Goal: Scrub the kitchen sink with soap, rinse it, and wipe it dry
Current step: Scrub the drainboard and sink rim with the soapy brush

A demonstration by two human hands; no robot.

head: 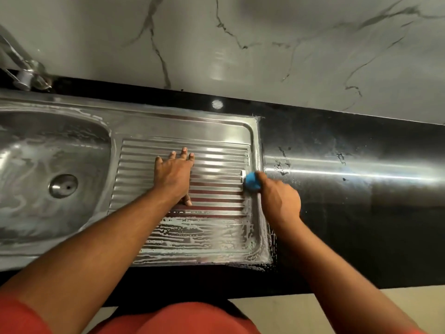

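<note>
- The left hand (174,174) is laid flat on the ribbed drainboard (216,150) of the steel sink (168,114). Its fingers are straight and spread, and nothing is held.
- The right hand (280,201) is curled round a blue scrubber (252,180). The scrubber protrudes ahead of the right fingers and is pressed against the drainboard's right rim.
- Suds (192,232) are noted on the ribs nearer than the left thumb and along the rim strip under the right hand.
- A streaked soap film is seen in the basin (48,145), out past the left little finger.
- The ribs beyond the left fingertips, and those between them and the scrubber, look bright and free of foam.
- Judgement: the soaping stage is partly done. The far ribs and far rim are left to scrub.
- Rinsing and drying are judged not yet begun. No running water and no cloth are seen.
- Edges: the raised right rim lies directly under the scrubber. The black counter (361,213), flecked with foam, begins just outside the right fingers.
- The far rim lies ahead of the left fingertips, followed by a narrow counter strip and the marble wall (265,44).
- The tap (26,68) stands well apart, far out past the left little finger.
- Open room: a free band of ribs is available between the left fingers and the scrubber.
- The middle ribs are covered by the left palm, which is judged to need lifting before they can be reached.
</note>
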